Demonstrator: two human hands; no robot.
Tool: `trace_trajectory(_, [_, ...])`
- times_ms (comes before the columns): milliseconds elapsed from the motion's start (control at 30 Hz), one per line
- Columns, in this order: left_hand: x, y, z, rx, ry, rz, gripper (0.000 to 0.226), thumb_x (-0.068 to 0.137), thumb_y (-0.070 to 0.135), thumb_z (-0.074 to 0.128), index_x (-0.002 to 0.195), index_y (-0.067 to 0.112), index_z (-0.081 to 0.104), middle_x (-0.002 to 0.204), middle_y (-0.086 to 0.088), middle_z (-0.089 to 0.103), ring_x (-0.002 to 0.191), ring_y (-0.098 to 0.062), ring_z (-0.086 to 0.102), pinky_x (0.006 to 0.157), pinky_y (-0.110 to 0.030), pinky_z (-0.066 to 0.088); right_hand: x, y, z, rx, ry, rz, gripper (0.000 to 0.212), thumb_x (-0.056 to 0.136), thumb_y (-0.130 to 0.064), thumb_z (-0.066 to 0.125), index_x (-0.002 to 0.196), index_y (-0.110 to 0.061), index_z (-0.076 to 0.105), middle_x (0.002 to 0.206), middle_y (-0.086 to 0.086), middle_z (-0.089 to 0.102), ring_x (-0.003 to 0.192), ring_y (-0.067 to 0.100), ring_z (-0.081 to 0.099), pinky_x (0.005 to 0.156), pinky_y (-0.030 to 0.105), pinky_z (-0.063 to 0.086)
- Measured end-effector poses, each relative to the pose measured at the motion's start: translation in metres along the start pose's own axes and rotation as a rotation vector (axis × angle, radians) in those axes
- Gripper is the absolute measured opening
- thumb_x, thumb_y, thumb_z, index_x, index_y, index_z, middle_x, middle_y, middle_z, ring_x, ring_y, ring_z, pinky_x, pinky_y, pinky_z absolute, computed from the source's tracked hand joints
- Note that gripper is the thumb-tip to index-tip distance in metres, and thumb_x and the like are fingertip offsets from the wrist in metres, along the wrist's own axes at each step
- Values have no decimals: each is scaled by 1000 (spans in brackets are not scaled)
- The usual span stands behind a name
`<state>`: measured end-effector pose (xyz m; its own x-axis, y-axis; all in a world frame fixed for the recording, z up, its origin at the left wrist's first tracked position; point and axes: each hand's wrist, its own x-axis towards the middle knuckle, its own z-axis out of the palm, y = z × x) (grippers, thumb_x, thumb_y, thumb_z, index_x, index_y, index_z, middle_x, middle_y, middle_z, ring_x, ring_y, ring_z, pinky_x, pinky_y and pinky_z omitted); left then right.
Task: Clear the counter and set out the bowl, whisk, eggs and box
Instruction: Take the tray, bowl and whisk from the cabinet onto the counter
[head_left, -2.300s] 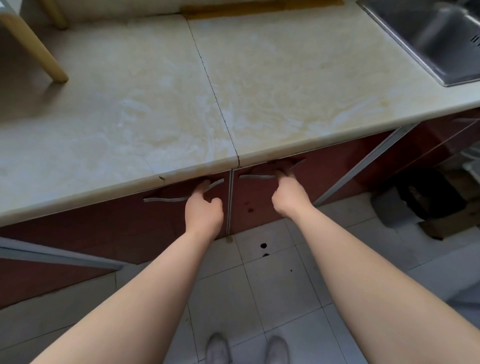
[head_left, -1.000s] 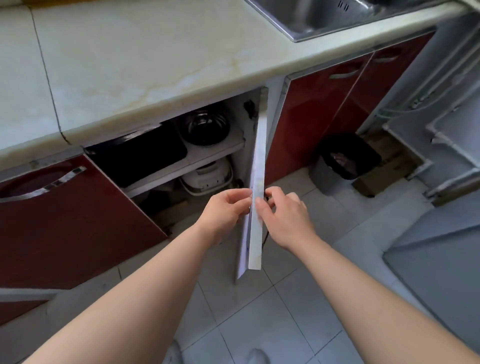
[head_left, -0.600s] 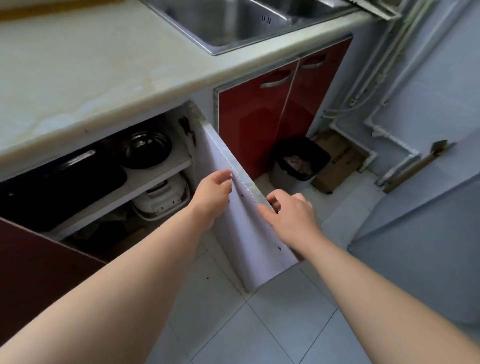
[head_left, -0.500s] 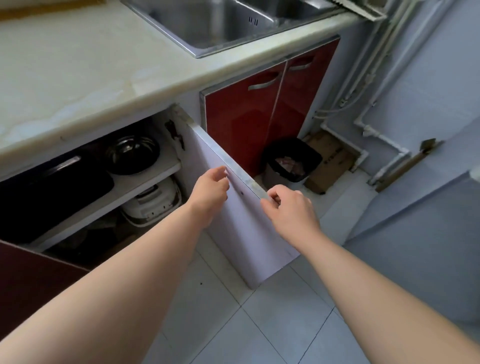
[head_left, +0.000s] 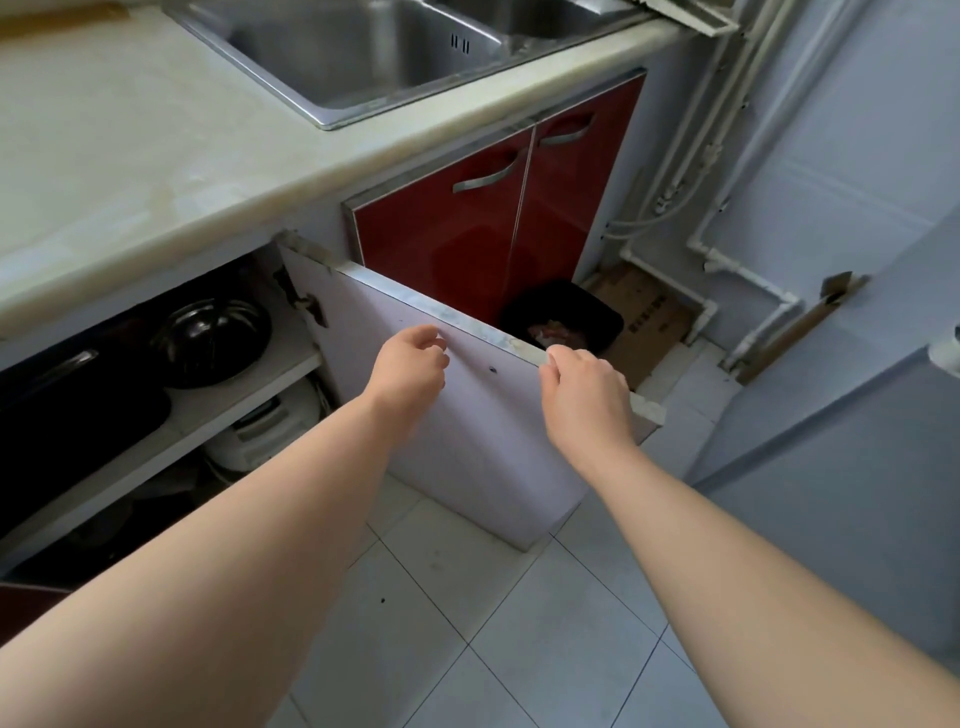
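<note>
Your right hand curls its fingers over the top edge of the open cabinet door. Your left hand hangs loosely curled before the door's inner face, holding nothing. That door hides part of the black bin behind it; something pinkish lies inside, too blurred to name. In the cabinet, the bowl sits on the upper shelf beside a dark pan cut off at the frame's edge. Below, a white cooker shows only partly.
</note>
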<state>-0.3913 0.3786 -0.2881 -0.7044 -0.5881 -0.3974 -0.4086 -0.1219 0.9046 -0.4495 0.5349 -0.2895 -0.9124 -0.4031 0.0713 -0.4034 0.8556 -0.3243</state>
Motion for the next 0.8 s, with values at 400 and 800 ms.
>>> trace_trajectory(400, [-14,-11,-21,-50,-10,11,48,97,3,39,144,10,38,133,-2,55,104,-16,58,77,-26,50,-12,-34,12,273,78,-94,44,91,1,42,131,-10,54,134,3,54,124,23,46,104,34,40])
trace_trajectory(800, [-32,-70,-139,-300,241,-152,21,98,5,45,116,14,50,96,-2,62,76,-16,61,69,-25,51,-39,-136,66,316,-93,-254,43,92,-2,41,132,-12,53,138,2,53,128,20,44,103,26,33])
